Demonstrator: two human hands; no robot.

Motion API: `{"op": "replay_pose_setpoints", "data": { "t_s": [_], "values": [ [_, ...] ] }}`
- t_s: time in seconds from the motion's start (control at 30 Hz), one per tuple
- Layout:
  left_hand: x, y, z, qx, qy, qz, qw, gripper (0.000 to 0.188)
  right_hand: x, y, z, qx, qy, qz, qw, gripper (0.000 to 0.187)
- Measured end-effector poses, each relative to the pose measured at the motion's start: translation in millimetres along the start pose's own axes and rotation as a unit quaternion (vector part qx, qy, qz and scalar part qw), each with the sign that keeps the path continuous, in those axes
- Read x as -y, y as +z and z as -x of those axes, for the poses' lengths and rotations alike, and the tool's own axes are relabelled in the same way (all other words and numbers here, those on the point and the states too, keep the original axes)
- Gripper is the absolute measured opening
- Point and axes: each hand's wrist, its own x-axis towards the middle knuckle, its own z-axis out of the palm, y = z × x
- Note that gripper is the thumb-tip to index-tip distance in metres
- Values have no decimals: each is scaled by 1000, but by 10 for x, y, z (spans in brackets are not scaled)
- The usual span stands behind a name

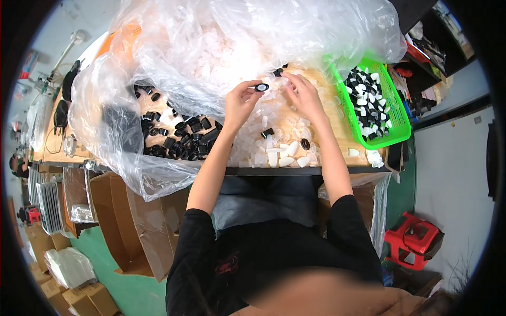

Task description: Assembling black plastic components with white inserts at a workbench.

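Note:
My left hand [240, 105] pinches a small black oval cap [262, 87] with a pale centre, held above the table. To its right, my right hand [305, 99] has its thumb and fingers apart, over clear plastic pieces; I make out nothing held in it. Under and between my hands lie many translucent plastic pieces [258, 124]. White caps [286, 161] and a black ring-shaped piece [305, 144] are near the table's front edge. A pile of black caps [192, 138] lies left of my left forearm, partly under clear plastic sheeting.
A large clear plastic bag [316, 31] covers the back of the table [337, 124]. On the right stands a green basket [399, 113] of black and white caps. Below are an open cardboard box [153, 221] at left and a red stool [414, 239] at right.

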Motion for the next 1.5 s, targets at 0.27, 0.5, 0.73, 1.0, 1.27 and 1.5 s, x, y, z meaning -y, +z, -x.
{"op": "replay_pose_setpoints", "data": {
  "t_s": [0.27, 0.5, 0.73, 1.0, 1.27, 1.5],
  "values": [
    [-58, 16, 0, 11, -20, 64, 998, 23, 346, 53, 21, -23, -23, -264, 964, 10],
    [-37, 51, 10, 26, -5, 66, 997, 22, 316, 170, 3, -48, -9, -351, 935, 14],
    [-60, 128, 22, 24, 81, 34, 996, 18, 258, 207, 39, 13, 99, -360, 928, 14],
    [-28, 179, 40, -54, 116, -31, 991, 11, 495, 262, 66, -72, 46, -241, 967, 11],
    [-295, 150, 116, -49, 108, -115, 986, 9, 492, 185, 58, -112, 12, -201, 973, 10],
    [-573, -544, 629, -110, 80, -553, 822, 16, -371, -872, 44, -446, 40, 55, 893, 12]
  ]
}}
